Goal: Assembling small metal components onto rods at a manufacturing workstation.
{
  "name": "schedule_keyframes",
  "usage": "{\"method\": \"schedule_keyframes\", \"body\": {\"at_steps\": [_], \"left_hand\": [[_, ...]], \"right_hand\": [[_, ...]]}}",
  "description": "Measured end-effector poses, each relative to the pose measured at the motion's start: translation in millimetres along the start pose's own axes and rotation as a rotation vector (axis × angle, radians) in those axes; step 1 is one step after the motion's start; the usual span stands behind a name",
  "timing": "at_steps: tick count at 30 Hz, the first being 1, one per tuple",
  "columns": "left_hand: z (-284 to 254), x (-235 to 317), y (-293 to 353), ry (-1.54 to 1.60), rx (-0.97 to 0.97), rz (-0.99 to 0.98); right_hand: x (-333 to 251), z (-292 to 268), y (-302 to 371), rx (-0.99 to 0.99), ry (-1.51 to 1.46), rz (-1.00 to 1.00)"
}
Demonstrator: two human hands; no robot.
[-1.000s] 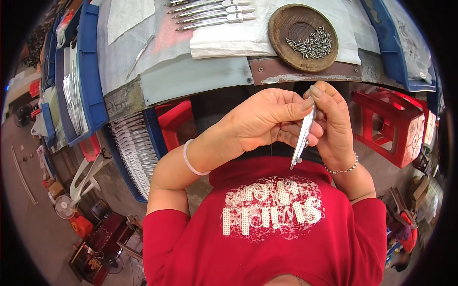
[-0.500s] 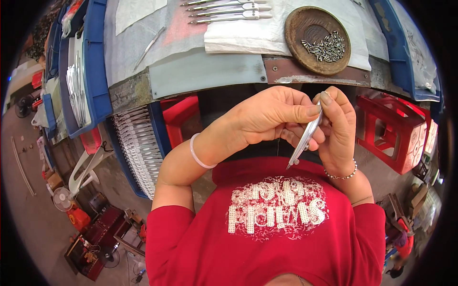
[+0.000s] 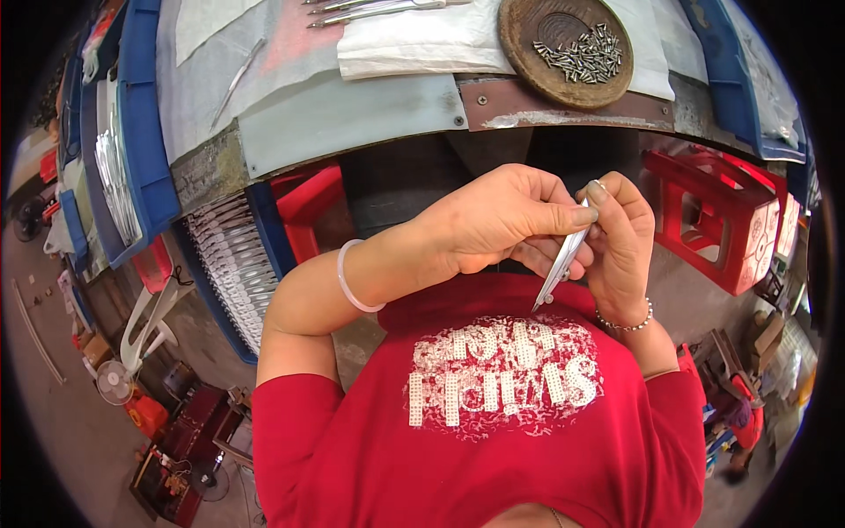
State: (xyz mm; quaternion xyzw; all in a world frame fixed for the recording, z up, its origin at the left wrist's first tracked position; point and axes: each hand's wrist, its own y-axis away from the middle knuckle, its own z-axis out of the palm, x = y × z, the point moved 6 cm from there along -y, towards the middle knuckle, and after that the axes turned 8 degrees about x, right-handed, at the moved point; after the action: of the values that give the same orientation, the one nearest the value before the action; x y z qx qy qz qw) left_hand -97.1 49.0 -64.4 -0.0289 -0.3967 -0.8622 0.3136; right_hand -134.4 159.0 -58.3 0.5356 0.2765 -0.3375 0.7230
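Observation:
My left hand (image 3: 502,216) and my right hand (image 3: 623,242) meet in front of my chest, past the bench's near edge. Between them is a slim silver metal piece that looks like a drawing compass (image 3: 558,266). It slants with its pointed end down toward my shirt, a small round knob near the point. The left thumb and fingers pinch its upper part. Right thumb and index finger close on its top end, and the other right fingers curl behind it. Whether a small part sits between the fingertips is hidden.
On the bench a round brown dish (image 3: 518,55) holds many small metal rivets or screws (image 3: 585,57). Similar silver compasses (image 3: 378,11) lie on white cloth. Blue bins (image 3: 148,114) flank the bench. A blue tray (image 3: 280,224) of metal parts and red stools (image 3: 709,238) stand lower.
The view has tilted, so the bench and dish sit higher and further left in the picture. Both hands keep nearly the same grip on the compass.

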Motion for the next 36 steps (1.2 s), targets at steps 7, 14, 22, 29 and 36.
{"method": "schedule_keyframes", "body": {"at_steps": [7,14,22,29,36], "left_hand": [[10,17,1,-0.004,-0.006,0.007],[21,34,3,0.025,-0.012,0.008],[29,54,11,-0.058,-0.043,0.03],[34,71,22,-0.173,-0.017,0.038],[36,75,20,-0.165,-0.039,0.038]], "right_hand": [[-13,2,-8,0.007,-0.016,-0.011],[-31,12,-13,-0.051,-0.081,-0.015],[-49,24,-12,-0.047,-0.092,-0.08],[-60,32,-8,-0.042,-0.104,-0.189],[-61,31,-11,-0.084,-0.134,-0.2]]}}
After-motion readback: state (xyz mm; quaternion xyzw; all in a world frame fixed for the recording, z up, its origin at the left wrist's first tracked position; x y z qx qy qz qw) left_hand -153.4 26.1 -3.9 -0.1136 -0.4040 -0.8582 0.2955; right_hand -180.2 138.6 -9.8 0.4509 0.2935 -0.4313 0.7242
